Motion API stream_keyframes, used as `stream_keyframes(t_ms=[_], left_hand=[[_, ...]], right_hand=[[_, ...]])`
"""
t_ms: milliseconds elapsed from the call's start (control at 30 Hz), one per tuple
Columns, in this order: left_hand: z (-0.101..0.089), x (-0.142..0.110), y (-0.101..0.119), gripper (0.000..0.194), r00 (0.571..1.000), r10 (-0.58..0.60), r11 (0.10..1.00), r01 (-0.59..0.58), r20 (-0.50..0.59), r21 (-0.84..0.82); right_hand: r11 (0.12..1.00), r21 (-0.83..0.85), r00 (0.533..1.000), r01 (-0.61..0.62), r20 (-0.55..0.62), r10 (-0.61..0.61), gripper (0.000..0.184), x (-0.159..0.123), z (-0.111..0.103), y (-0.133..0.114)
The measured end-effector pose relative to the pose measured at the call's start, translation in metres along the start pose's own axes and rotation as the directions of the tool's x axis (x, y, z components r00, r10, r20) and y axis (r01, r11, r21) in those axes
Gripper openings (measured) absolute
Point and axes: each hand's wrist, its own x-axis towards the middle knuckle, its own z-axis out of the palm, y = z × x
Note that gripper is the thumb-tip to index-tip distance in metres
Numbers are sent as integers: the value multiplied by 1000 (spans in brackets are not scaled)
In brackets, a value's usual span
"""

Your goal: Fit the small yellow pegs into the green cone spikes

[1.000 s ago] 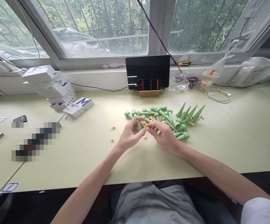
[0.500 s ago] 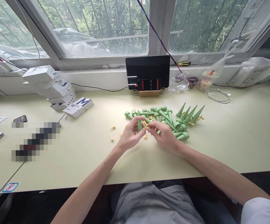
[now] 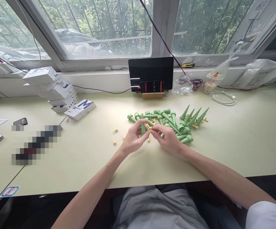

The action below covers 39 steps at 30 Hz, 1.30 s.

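In the head camera's view, two bare hands work over a pale yellow-green tabletop at the near edge of a loose heap of green tapered plastic spikes, the landmark for everything else. The left hand, at the heap's near left, curls its thumb and fingers around a single green plastic spike, whose narrow end points away from the person. The right hand, at the heap's near side, is closed in a pinch, its fingertips at a tiny yellow plastic piece; whether that piece touches the held spike cannot be told. Small yellow plastic pegs lie scattered left of the heap. Just to the heap's right, a cluster of green spikes stands points up, with yellow bits around their bases. Behind the heap, a black phone leans before a larger flat black screen. Well left of the heap is a leaning stack of white cardboard boxes; beyond its right, a lidded plastic cup sits in a clear bag.
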Motion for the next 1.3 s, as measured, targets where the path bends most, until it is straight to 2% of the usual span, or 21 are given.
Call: stream_keyframes(t_ms=[200,433,833,1300], left_hand=[[1,-1,2,31,1000,-2,1000,2,1,21],[0,-1,3,31,1000,-15,1000,15,6,2],[-2,-1,3,33,999,-46,995,48,17,-91],[-2,-2,4,44,1000,-11,998,12,24,-61]], right_hand=[[1000,-13,1000,-4,-5,4,25,1,-1,-2],[1000,20,1000,-16,-12,16,21,-1,-1,-2],[996,66,998,63,-22,-62,13,-2,-1,1],[1000,23,1000,5,-19,-5,18,-1,-1,0]])
